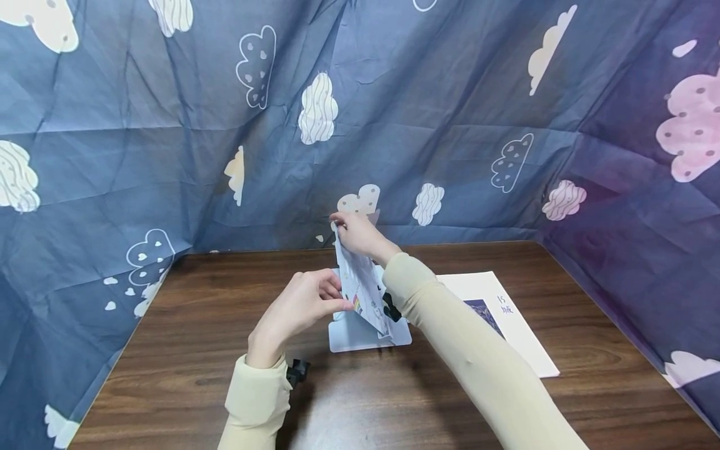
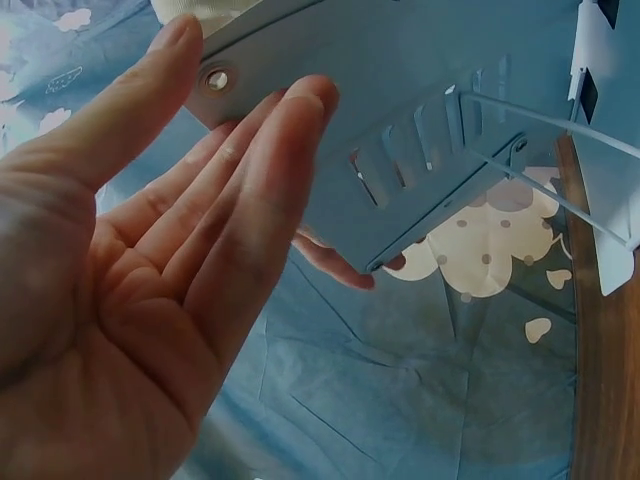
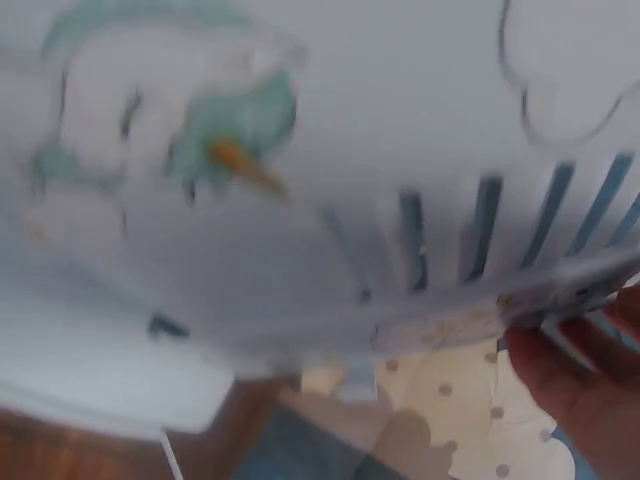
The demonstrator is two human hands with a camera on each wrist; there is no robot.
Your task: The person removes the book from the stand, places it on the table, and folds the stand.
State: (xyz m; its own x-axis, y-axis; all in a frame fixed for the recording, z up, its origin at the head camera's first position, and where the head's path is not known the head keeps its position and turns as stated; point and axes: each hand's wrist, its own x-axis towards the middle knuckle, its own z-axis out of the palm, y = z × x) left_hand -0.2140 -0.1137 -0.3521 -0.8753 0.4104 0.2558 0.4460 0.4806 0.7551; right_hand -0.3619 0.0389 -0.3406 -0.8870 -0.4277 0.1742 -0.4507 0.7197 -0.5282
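A pale blue folding book stand is tilted up over its flat base. Its panel carries a rainbow and cartoon prints, with slots along one edge. My right hand grips the panel's top edge; in the right wrist view its fingers curl round that edge beside the slots. My left hand is at the panel's left side, thumb and fingers apart and fairly straight. In the left wrist view the thumb and fingertips lie near a riveted corner. Thin wire supports run from the panel's back towards the base.
A white booklet with a dark picture and handwritten marks lies to the right, partly under my right forearm. The wooden table meets a blue cloud-print curtain at the back and sides.
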